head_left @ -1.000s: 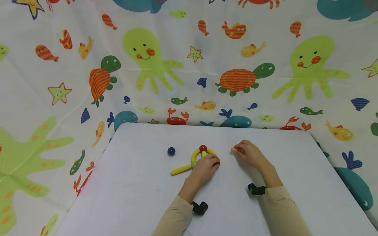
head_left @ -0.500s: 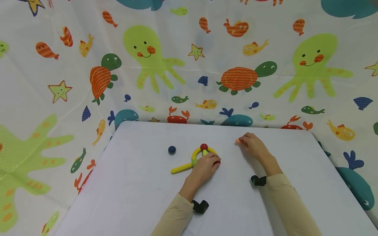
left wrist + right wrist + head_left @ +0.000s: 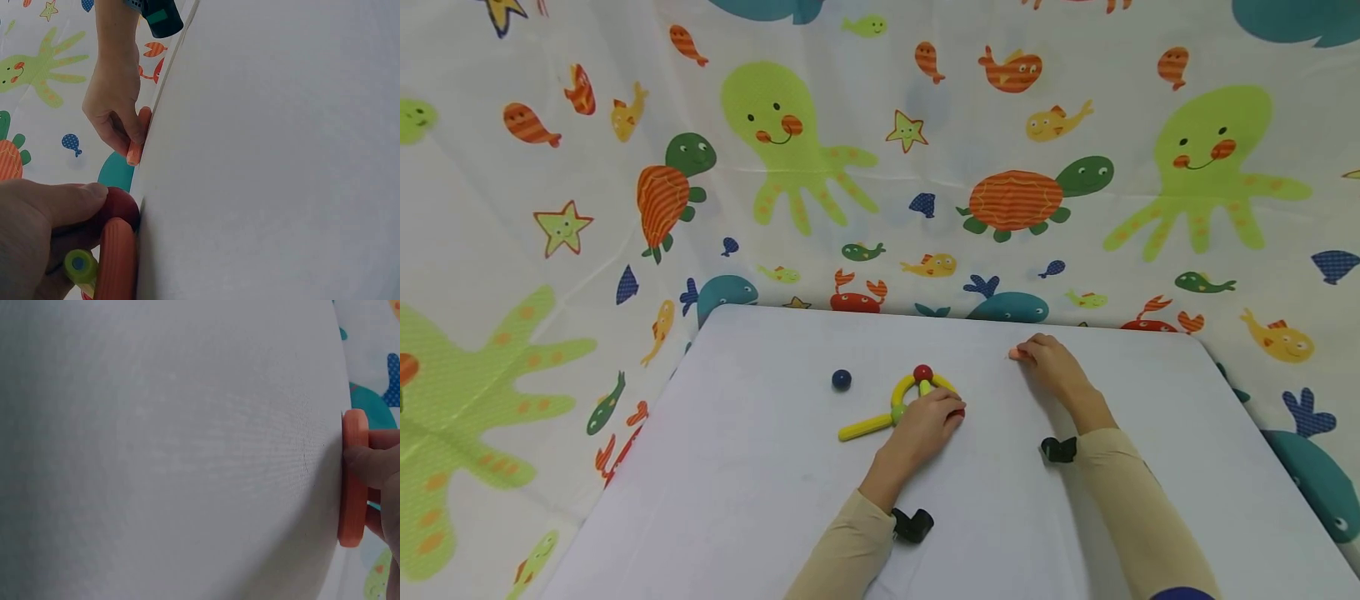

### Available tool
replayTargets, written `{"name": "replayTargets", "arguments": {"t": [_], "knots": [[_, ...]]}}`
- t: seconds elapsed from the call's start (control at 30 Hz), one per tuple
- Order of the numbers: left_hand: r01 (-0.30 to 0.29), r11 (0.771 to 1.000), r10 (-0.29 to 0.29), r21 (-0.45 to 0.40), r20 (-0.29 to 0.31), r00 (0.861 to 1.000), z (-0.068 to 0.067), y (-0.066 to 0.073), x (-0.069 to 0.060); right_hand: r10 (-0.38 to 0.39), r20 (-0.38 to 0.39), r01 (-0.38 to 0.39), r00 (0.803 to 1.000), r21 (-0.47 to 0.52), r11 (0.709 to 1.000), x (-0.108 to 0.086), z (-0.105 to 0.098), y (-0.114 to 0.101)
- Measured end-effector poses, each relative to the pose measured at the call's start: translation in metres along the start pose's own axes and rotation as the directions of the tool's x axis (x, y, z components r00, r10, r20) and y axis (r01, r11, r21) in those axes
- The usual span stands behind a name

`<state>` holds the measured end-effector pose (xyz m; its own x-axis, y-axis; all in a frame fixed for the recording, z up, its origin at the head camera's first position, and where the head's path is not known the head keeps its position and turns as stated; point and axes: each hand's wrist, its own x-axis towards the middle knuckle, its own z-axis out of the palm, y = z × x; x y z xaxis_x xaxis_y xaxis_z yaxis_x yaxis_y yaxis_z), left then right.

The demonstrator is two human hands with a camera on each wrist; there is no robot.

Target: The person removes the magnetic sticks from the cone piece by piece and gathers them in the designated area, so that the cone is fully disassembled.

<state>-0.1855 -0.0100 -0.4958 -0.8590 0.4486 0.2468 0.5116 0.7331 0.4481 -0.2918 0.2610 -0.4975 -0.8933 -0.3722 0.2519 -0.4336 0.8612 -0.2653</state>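
Left hand (image 3: 925,423), palm down, grips red ball (image 3: 125,209); right hand (image 3: 1054,367), farther forward, pinches orange stick (image 3: 354,500).

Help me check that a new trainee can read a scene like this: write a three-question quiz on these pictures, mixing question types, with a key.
1. What does the right hand hold?
A) a dark green ball
B) an orange piece
C) a long blue stick

2. Fill in the blank: in the left wrist view, the thumb of the ____ hand rests on a red ball.

3. True or false: in the head view, the dark blue ball lies on the white table and touches neither hand.

Key:
1. B
2. left hand
3. True
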Motion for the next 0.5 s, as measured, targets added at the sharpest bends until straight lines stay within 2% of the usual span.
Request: {"name": "replayTargets", "arguments": {"t": [0.5], "knots": [[-0.003,1.0,0.003,-0.008,-0.001,1.0,0.0007,-0.0009,0.0003,0.059,0.091,-0.059,0.994,-0.007,0.998,0.0019,-0.0026,0.001]]}}
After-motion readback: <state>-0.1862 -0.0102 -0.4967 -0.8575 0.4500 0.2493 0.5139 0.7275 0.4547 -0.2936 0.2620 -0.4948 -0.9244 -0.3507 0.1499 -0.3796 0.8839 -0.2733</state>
